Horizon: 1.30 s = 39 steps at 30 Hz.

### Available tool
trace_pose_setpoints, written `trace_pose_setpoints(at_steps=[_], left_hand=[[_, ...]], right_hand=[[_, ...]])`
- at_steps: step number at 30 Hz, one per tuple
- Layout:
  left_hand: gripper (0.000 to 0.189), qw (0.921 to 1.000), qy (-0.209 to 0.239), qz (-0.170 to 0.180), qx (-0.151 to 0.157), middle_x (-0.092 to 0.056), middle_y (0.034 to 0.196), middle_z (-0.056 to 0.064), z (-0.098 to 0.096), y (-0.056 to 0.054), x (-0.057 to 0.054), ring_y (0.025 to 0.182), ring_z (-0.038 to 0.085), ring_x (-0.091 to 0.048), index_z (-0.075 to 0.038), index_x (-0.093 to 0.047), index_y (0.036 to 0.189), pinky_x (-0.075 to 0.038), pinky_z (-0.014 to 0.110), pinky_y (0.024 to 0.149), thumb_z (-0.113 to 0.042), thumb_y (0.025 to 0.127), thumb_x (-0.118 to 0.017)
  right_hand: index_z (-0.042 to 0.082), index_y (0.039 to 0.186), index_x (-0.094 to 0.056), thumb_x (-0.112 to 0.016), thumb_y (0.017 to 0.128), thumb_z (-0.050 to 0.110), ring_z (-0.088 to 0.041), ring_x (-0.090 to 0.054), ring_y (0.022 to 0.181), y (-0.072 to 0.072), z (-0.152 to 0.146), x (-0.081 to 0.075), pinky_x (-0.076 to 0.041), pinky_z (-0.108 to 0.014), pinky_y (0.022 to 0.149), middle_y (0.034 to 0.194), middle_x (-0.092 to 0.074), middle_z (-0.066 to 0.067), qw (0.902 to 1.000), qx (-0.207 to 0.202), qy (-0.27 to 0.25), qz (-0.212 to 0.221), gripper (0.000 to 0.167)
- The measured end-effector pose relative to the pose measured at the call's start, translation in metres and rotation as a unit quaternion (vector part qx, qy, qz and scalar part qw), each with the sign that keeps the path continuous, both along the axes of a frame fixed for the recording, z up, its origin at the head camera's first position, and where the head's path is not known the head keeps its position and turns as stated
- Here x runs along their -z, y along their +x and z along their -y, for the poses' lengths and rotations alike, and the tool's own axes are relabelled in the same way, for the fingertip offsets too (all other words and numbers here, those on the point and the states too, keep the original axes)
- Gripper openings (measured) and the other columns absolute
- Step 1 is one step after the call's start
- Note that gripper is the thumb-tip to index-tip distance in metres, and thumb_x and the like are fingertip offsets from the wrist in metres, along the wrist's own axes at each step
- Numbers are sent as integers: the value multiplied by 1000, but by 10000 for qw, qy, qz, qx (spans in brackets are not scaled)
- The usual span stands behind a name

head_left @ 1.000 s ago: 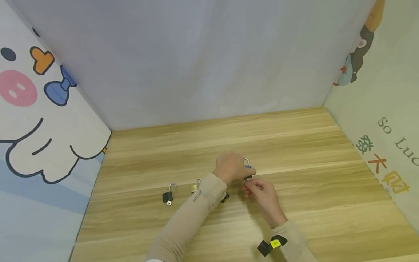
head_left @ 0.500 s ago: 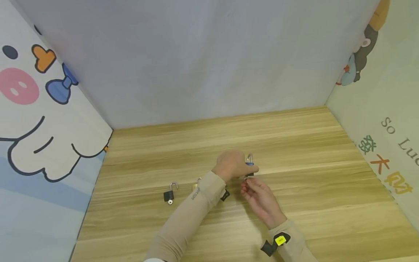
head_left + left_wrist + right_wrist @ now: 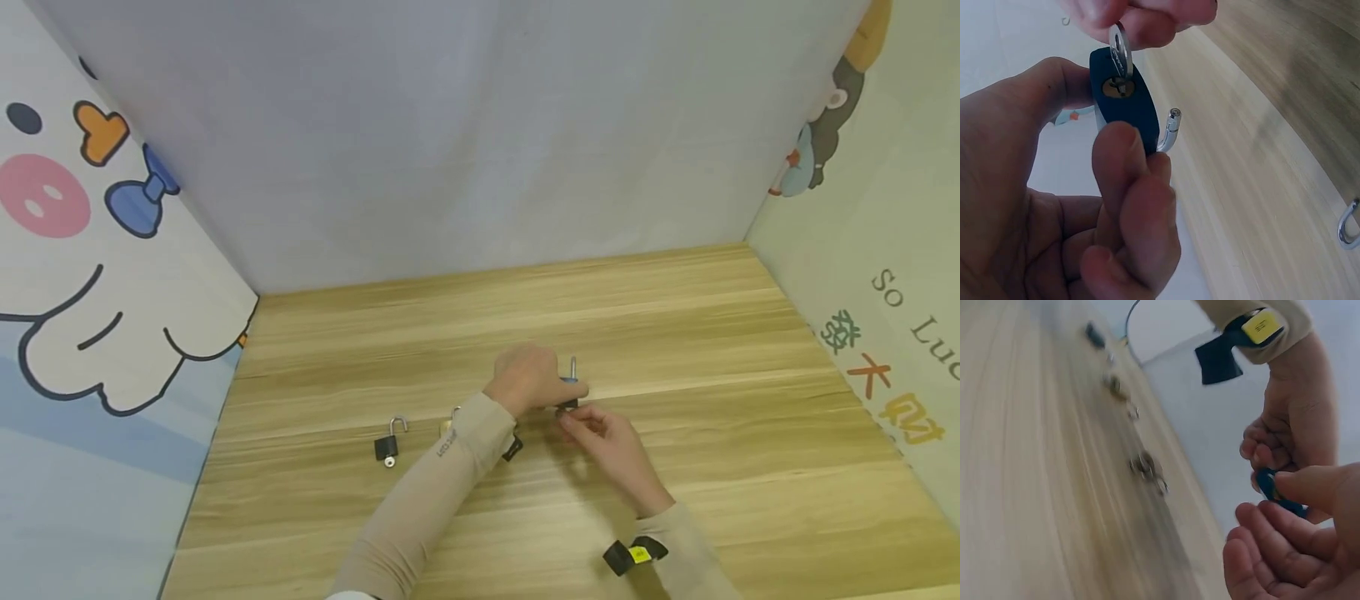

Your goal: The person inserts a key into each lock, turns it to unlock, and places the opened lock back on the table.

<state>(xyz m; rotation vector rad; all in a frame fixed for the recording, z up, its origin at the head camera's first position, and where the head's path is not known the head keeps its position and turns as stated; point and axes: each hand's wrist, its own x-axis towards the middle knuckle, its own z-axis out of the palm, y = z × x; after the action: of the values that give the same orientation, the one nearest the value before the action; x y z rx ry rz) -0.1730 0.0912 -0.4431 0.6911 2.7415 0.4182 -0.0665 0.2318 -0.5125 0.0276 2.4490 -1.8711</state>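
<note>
My left hand (image 3: 528,383) holds a dark blue padlock (image 3: 1138,119) off the table, its keyhole face towards the left wrist camera. The free end of its silver shackle (image 3: 1170,129) sticks out past the body, unlatched. A small silver key (image 3: 1121,53) stands in the keyhole. From the other side my right hand (image 3: 611,446) reaches in, thumb and fingertips pinching at the key's head. Much of the padlock is hidden by my fingers in the head view, where its shackle shows as a thin upright line.
On the wooden table (image 3: 300,508), a black padlock (image 3: 386,448) with open shackle and key lies to the left. Beside it a brass padlock (image 3: 446,427) is partly behind my left sleeve. Another lock (image 3: 1144,465) looks blurred in the right wrist view. Printed walls enclose the table.
The blue padlock has turned, so its shackle went from a visible arch to a thin edge. My right hand rolled palm-up, then back over, staying at the key.
</note>
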Motion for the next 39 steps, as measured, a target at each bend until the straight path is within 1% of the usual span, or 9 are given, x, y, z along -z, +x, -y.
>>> trace_pose_setpoints(at_steps=[2,4,6,10,12,13,16,29,39], left_hand=[[55,10000,-14,-11,-9,-28,42,-11,0,0,1,39,5,-22,-20,-39,51,-20,21,38,-58,83,-62],[55,10000,-28,-6,-23,-28,42,-11,-1,-1,1,39,5,-22,-20,-39,51,-20,21,38,-59,83,-62],[55,10000,-89,-14,-27,-28,42,-11,-1,-1,1,39,5,-22,-20,-39,50,-20,22,38,-59,83,-61],[54,9998,-198,3,8,-28,41,-11,-2,-2,3,39,5,-21,-21,-39,49,-19,22,38,-59,83,-59],[54,9997,-250,-9,29,-29,40,-11,-3,-3,3,39,5,-22,-22,-40,49,-19,22,38,-59,82,-58],[54,9997,-259,-3,37,-29,40,-11,-3,-3,4,39,5,-22,-22,-40,49,-19,22,38,-59,83,-58],[54,9996,-272,-40,29,-29,41,-11,-5,-3,5,39,5,-22,-21,-41,49,-20,22,38,-59,83,-59],[57,9981,-534,303,67,-35,50,-8,-16,0,30,45,7,-32,-20,-41,57,-28,23,41,-67,83,-60],[59,9974,-636,335,-62,-35,48,-8,-22,2,47,42,6,-29,-20,-42,57,-25,22,40,-70,84,-57]], right_hand=[[5,106,-69,-66,98,24,-22,-67,95,1,-4,-5,-54,-39,83,103,-71,-7,9939,-81,982,-490,21],[6,104,-68,-69,96,17,-21,-66,91,2,-7,-10,-54,-38,78,100,-70,-6,9730,-98,1971,-1195,14],[2,102,-67,-73,91,7,-23,-65,85,4,-11,-13,-55,-38,72,95,-69,-8,9390,-92,2810,-1979,14],[-3,97,-65,-81,78,-3,-25,-59,72,6,-19,-14,-50,-35,61,85,-64,-12,8516,139,4045,-3331,25],[-4,97,-64,-83,74,-5,-24,-56,68,7,-22,-14,-48,-33,57,82,-62,-13,8257,188,4283,-3666,30],[-5,97,-64,-84,73,-6,-24,-55,67,7,-24,-15,-47,-33,57,82,-61,-13,8194,193,4331,-3750,31],[-5,98,-64,-84,72,-6,-25,-55,67,7,-28,-15,-47,-34,57,81,-61,-13,8145,179,4354,-3830,33],[-3,96,-65,-86,71,-3,-26,-61,74,13,-35,-14,-51,-37,65,87,-66,-12,8329,138,4203,-3598,33],[-3,98,-65,-86,73,0,-25,-62,76,15,-37,-12,-52,-36,66,89,-67,-12,8413,133,4232,-3362,32]])
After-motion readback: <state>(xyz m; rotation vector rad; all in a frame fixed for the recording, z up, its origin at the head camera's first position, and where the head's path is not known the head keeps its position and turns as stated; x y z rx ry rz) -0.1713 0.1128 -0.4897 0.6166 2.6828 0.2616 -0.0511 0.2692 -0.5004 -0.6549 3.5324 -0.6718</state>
